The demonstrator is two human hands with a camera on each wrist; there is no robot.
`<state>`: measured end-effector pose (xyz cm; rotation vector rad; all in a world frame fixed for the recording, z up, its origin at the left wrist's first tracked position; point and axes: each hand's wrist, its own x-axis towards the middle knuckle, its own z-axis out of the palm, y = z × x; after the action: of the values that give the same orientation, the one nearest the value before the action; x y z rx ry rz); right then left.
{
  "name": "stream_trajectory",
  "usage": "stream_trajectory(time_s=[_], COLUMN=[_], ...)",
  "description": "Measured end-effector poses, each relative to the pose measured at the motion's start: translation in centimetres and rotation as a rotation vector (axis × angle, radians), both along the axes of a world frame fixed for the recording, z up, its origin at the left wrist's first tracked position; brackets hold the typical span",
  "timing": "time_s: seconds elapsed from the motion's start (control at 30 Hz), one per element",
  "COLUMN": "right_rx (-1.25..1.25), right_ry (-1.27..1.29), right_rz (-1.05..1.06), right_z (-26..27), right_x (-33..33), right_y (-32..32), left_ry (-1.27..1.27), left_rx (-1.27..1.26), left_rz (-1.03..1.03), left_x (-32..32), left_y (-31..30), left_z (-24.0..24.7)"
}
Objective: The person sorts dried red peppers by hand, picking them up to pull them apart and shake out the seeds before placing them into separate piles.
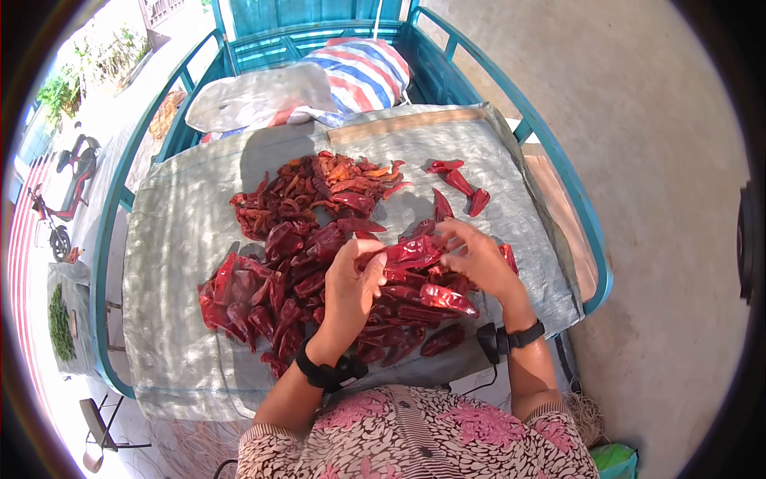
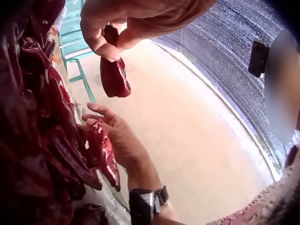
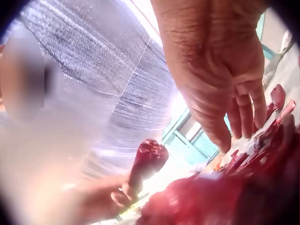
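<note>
Between the thumb and fingers of my left hand (image 1: 351, 283) is a dark red pepper (image 2: 115, 79), pinched at one end, its wider end pointing away from the grip. In the right wrist view this pepper (image 3: 150, 157) stands out above the pile. My right hand (image 1: 483, 259) hovers to the right of it, fingers spread and bent slightly, palm toward the peppers; the right wrist view shows nothing in it. Beneath both hands lies a heap of glossy red peppers (image 1: 279, 311). One shiny pepper (image 1: 447, 299) lies on the heap below the right hand.
A pile of shrivelled, orange-red pepper pieces (image 1: 343, 172) lies beyond the heap. Several loose peppers (image 1: 459, 182) lie at the upper right on the grey sheet (image 1: 175, 239). Blue rails (image 1: 558, 184) flank the sheet, and a striped sack (image 1: 363, 72) rests behind.
</note>
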<state>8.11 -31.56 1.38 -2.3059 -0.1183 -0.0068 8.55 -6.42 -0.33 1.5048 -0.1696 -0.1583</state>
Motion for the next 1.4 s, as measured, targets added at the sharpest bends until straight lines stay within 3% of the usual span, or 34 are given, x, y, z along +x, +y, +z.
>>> stream_trajectory(time_s=[0.03,0.13,0.17,0.23,0.33,0.43,0.53,0.67,0.77,0.8,0.9,1.03,1.13,1.23,1.27,1.4], right_rx=[-0.022,-0.254,-0.319,-0.448,-0.612,-0.605,-0.355,-0.197,-0.227,-0.145,-0.458,-0.389,-0.307,-0.460,-0.390,-0.370], right_ry=[-0.019,-0.097,-0.083,-0.053,0.014,-0.023,0.141,-0.114,-0.315,-0.066,-0.136,-0.012,-0.388,-0.258,-0.381,-0.295], right_rz=[-0.077,-0.190,-0.234,-0.327,-0.349,-0.333,-0.437,-0.461,-0.460,-0.334,0.014,-0.031,-0.259,0.010,0.167,0.258], right_z=[-0.8,-3.2,-3.3,-3.3,-4.6,-5.7,-5.3,-4.2,-2.5,-0.6,-1.7,-1.5,-1.1,-3.1,-3.8,-6.5], right_x=[0.8,3.8,4.5,5.8,7.3,8.2,8.8,8.6,7.2,6.3,4.4,5.3,5.5,6.1,6.2,6.8], right_y=[-0.7,-2.2,-2.1,-0.9,-0.7,-1.0,-1.8,-3.0,-1.6,-0.3,1.5,1.2,1.5,0.6,0.3,-0.4], left_ry=[0.091,-0.065,-0.088,-0.344,-0.028,-0.054,-0.084,-0.115,-0.120,-0.101,-0.063,-0.065,-0.072,-0.079,-0.076,-0.077], left_rx=[-0.031,-0.176,0.037,0.312,0.122,0.027,0.067,0.115,0.137,0.117,0.082,0.108,0.138,0.135,0.132,0.164], left_rz=[-0.011,-0.112,-0.235,-0.121,-0.289,-0.360,-0.329,-0.269,-0.222,-0.216,-0.210,-0.211,-0.183,-0.165,-0.162,-0.155], left_x=[0.4,1.4,1.7,1.6,1.3,0.5,-0.1,-0.6,-0.8,-0.8,-0.8,-1.0,-1.3,-1.3,-1.4,-1.5], left_y=[0.0,-1.9,-1.3,-1.6,-1.1,-0.6,-0.1,0.5,0.6,0.5,0.3,0.7,1.1,0.9,0.9,1.0], left_z=[0.6,-0.1,0.4,0.0,0.1,-0.1,0.4,0.4,0.1,0.0,-0.4,0.2,0.2,-0.1,-0.2,0.1])
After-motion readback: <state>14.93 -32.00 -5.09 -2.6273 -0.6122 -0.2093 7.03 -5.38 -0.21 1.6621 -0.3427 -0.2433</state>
